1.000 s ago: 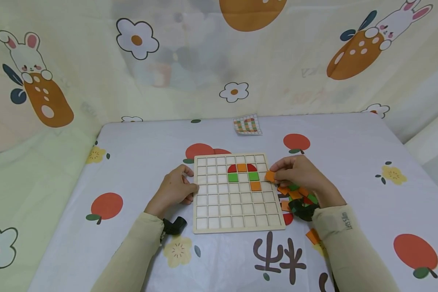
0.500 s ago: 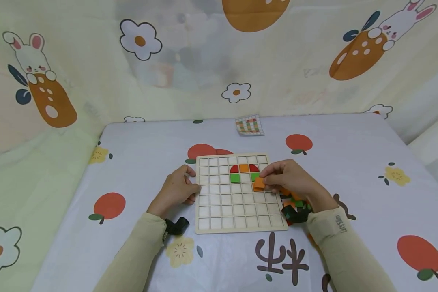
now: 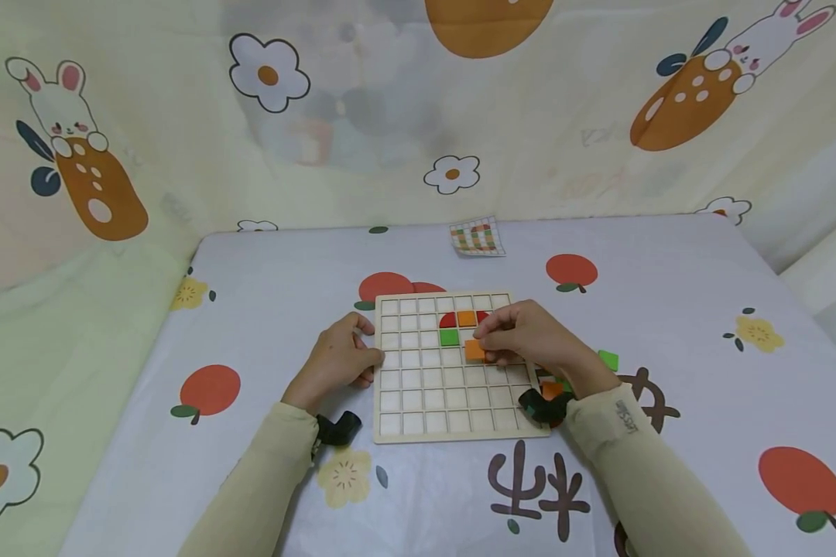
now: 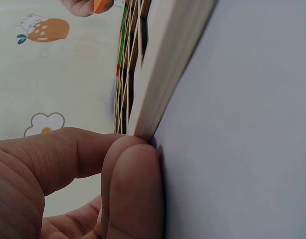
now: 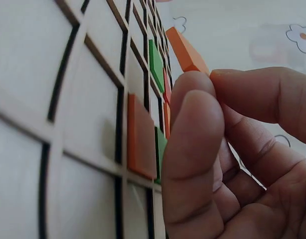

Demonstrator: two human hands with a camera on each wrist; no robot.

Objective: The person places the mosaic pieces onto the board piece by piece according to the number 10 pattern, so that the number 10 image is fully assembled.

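Note:
A wooden grid board (image 3: 425,402) lies flat on the table. On its left rim, my left hand (image 3: 334,356) has the thumb over the edge and fingertips against the side, also in the left wrist view. My right hand (image 3: 529,336) pinches a square orange tile (image 3: 474,351) between thumb and fingertips. That orange tile (image 5: 185,52) stands tilted above the grid in the right wrist view. Set in cells are an orange tile (image 3: 466,318), a green tile (image 3: 449,337), and a rounded red tile (image 3: 448,319). Another orange tile (image 5: 142,139) sits near my right fingers, largely hidden in the head view.
Loose orange tiles (image 3: 553,389) lie at the board's right edge, partly under my right wrist. A loose green tile (image 3: 608,360) lies farther right. Behind the board is a small pattern card (image 3: 477,237). A printed curtain (image 3: 362,155) hangs along the table's back edge.
My right hand has moved left from the board's right edge, carrying the orange tile over the grid. My left hand stays at the left rim.

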